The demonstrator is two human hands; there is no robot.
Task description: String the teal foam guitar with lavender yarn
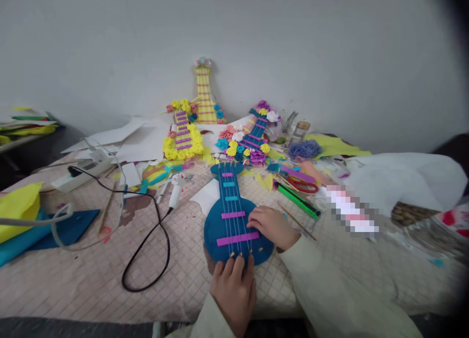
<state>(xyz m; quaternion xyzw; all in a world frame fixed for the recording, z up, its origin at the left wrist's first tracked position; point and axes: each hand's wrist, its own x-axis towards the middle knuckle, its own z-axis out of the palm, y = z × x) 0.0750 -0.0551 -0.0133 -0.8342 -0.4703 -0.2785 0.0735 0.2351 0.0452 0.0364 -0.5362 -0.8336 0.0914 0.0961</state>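
Note:
A blue paper toy guitar (216, 230) lies on the table before me, its neck pointing away. Purple and light-blue strips cross it, and thin pale strings (230, 225) run lengthwise to small pegs along its lower edge. My left hand (234, 286) grips that lower edge, fingertips close together beside the pegs. From the right, my right hand (273, 225) reaches over the guitar's body, its thumb and fingers pinched at the rightmost string. A loose peg-like piece (260, 249) sits on the body near the right edge. The undersides of my left fingers are hidden.
A white glue gun (176, 190) with a black cord (168, 240) lies left of the guitar. To the right are a green cutter knife (297, 200) and red-handled scissors (302, 184). Decorated paper instruments (183, 133) stand behind, among paper scraps. A power strip (82, 174) is at left.

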